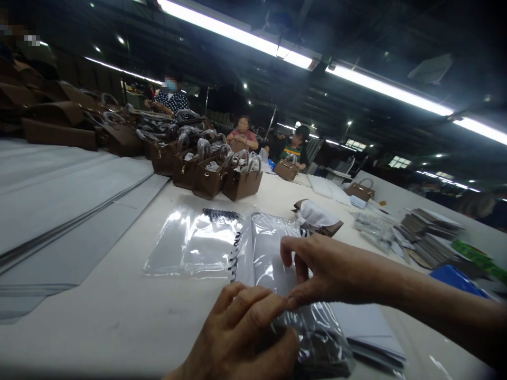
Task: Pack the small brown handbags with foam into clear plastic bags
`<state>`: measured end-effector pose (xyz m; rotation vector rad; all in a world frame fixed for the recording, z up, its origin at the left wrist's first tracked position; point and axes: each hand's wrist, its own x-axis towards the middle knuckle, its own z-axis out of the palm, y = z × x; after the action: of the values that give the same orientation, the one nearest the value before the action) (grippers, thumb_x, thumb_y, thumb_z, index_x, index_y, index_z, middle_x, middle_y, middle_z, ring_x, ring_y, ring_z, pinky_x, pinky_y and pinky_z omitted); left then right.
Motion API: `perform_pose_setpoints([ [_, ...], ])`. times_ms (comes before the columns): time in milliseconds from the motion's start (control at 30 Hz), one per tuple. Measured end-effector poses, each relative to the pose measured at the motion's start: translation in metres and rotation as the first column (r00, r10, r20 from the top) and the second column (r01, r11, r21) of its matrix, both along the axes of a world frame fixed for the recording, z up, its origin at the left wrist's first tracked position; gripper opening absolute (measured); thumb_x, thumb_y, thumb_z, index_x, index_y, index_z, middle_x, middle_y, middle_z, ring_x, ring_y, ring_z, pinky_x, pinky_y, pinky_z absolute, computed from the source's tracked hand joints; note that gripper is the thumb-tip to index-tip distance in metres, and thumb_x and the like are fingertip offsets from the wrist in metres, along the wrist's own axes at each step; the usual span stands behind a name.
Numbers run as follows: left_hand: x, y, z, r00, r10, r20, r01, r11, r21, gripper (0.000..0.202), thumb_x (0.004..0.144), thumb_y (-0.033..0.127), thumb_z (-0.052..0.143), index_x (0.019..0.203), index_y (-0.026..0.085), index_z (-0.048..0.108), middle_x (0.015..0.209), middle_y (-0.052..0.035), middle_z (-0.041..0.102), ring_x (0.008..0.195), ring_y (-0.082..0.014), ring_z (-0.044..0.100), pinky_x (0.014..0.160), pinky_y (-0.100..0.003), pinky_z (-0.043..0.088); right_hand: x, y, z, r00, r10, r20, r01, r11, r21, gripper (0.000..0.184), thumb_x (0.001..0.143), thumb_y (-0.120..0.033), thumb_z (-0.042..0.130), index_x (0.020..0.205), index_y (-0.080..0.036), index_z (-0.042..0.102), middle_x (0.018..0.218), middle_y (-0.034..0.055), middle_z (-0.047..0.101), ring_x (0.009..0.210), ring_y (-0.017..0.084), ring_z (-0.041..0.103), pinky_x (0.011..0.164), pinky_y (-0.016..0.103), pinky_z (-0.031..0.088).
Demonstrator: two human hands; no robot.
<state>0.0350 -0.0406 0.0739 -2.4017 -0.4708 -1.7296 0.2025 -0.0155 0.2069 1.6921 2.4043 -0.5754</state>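
A clear plastic bag [273, 232] lies on the white table in front of me, with a pale sheet and something dark brown inside. My left hand [247, 330] is on its near part, fingers bent together and the thumb tucked below, gripping the plastic. Above the bag, my right hand [317, 264] has its index finger curved down, a gap between it and the thumb. The right thumb tip meets the left fingertips. Beside them on the left, another clear bag [190, 243] with black print lies flat.
Several brown handbags [241, 184] with wrapped handles stand beyond. Large grey-white sheets [71, 195] are stacked at left. A brown piece with white wrapping [319, 214] lies ahead. White folded sheets [368, 330] and stacked brown-grey pieces [428, 237] are at right. Several co-workers sit or stand farther back.
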Motion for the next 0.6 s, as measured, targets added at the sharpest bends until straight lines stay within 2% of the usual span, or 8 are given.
perform_pose_setpoints([
  [100,0.001,-0.001,-0.003,0.998,0.039,-0.052,-0.037,0.999,0.028,0.019,0.084,0.018,0.047,0.082,0.021,0.065,0.117,-0.0049,0.059,0.091,-0.0209,0.055,0.079,-0.038,0.041,0.004,-0.002,-0.003,1.000,0.004,0.020,-0.006,0.994,0.109,0.046,0.060,-0.053,0.067,0.088,-0.020,0.050,0.074,0.0003,0.061,0.065,0.015,0.053,0.055,0.024,0.034],
  [167,0.002,0.000,-0.003,0.996,0.057,-0.069,-0.054,0.998,0.037,0.021,0.085,0.019,0.045,0.084,0.023,0.066,0.117,-0.0027,0.060,0.091,-0.0206,0.055,0.081,-0.039,0.039,0.008,0.001,-0.006,1.000,0.003,0.024,-0.007,0.987,0.158,0.054,0.056,-0.058,0.068,0.088,-0.019,0.050,0.080,0.0031,0.060,0.070,0.018,0.053,0.057,0.025,0.035],
  [333,0.007,0.005,0.004,0.989,0.030,-0.148,-0.027,0.999,0.026,0.019,0.082,0.015,0.049,0.087,0.021,0.066,0.108,-0.0014,0.065,0.091,-0.0206,0.055,0.077,-0.035,0.040,0.039,0.020,-0.010,0.999,-0.029,-0.014,0.031,0.989,0.142,0.060,0.052,-0.062,0.069,0.091,-0.019,0.051,0.083,0.0023,0.059,0.071,0.017,0.054,0.058,0.025,0.037],
  [400,0.008,0.006,0.007,0.988,0.013,-0.151,-0.009,0.999,0.033,0.018,0.081,0.014,0.049,0.087,0.020,0.066,0.105,-0.0018,0.065,0.088,-0.0203,0.055,0.074,-0.033,0.041,0.052,0.020,-0.010,0.993,-0.114,0.029,0.101,0.952,0.290,0.052,0.057,-0.057,0.069,0.089,-0.019,0.053,0.082,0.0029,0.060,0.069,0.017,0.054,0.057,0.026,0.036],
  [467,0.008,0.008,0.008,0.991,0.014,-0.130,-0.010,0.999,0.031,0.018,0.080,0.014,0.051,0.086,0.020,0.066,0.103,-0.0023,0.066,0.087,-0.0208,0.055,0.073,-0.034,0.041,0.059,0.008,-0.012,0.982,-0.187,-0.013,0.168,0.850,0.499,0.038,0.069,-0.050,0.063,0.088,-0.018,0.055,0.081,0.0038,0.060,0.067,0.017,0.054,0.057,0.027,0.037],
  [500,0.007,0.008,0.008,0.993,0.017,-0.121,-0.014,1.000,0.024,0.017,0.080,0.014,0.051,0.086,0.020,0.066,0.103,-0.0023,0.066,0.088,-0.0211,0.055,0.073,-0.034,0.042,0.059,-0.002,-0.014,0.984,-0.160,-0.077,0.175,0.797,0.578,0.032,0.075,-0.047,0.058,0.089,-0.019,0.056,0.083,0.0043,0.061,0.069,0.016,0.055,0.059,0.028,0.039],
  [533,0.007,0.008,0.008,0.993,0.018,-0.115,-0.017,1.000,0.014,0.017,0.079,0.014,0.052,0.086,0.020,0.066,0.104,-0.0021,0.066,0.088,-0.0212,0.054,0.074,-0.034,0.042,0.058,-0.013,-0.017,0.987,-0.075,-0.143,0.148,0.775,0.614,0.030,0.080,-0.045,0.053,0.095,-0.020,0.057,0.089,0.0051,0.062,0.075,0.017,0.056,0.064,0.028,0.042],
  [600,0.005,0.009,0.008,0.994,0.013,-0.110,-0.014,1.000,-0.003,0.017,0.080,0.015,0.051,0.086,0.020,0.066,0.105,-0.0017,0.065,0.090,-0.0209,0.054,0.074,-0.034,0.042,0.056,-0.033,-0.027,0.959,0.185,-0.216,-0.031,0.824,0.566,0.037,0.085,-0.045,0.046,0.114,-0.024,0.054,0.110,0.0054,0.059,0.099,0.019,0.055,0.086,0.032,0.041],
])
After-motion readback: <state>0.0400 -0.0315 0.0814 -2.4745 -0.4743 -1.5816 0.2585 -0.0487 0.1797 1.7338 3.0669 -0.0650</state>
